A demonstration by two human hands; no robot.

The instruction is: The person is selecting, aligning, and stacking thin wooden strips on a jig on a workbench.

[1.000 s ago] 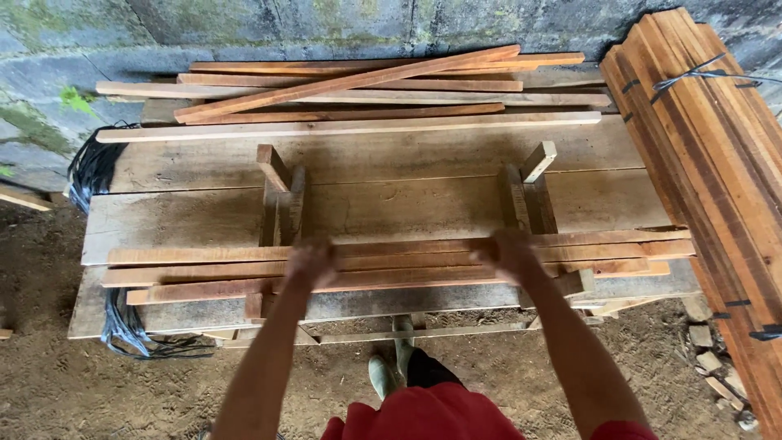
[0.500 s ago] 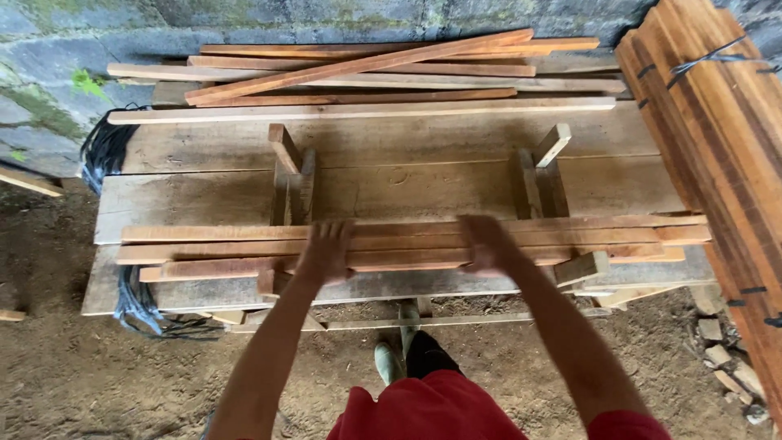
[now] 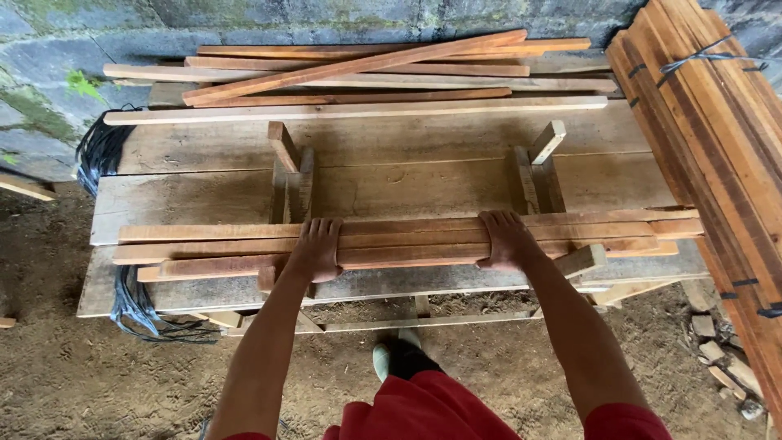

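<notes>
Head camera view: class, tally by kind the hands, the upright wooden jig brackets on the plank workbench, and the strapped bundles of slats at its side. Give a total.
Hands pressing on the long reddish wooden slats: 2 (left hand, right hand)
Upright wooden jig brackets: 2
Strapped bundles of slats: 1
Total: 5

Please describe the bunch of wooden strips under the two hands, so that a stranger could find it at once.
Start at the plank workbench against the stone wall. On its near edge lies a bunch of long reddish strips, with the left hand and right hand pressing on it. Unlike the loose strips by the wall, it lies nearest the person.
</notes>
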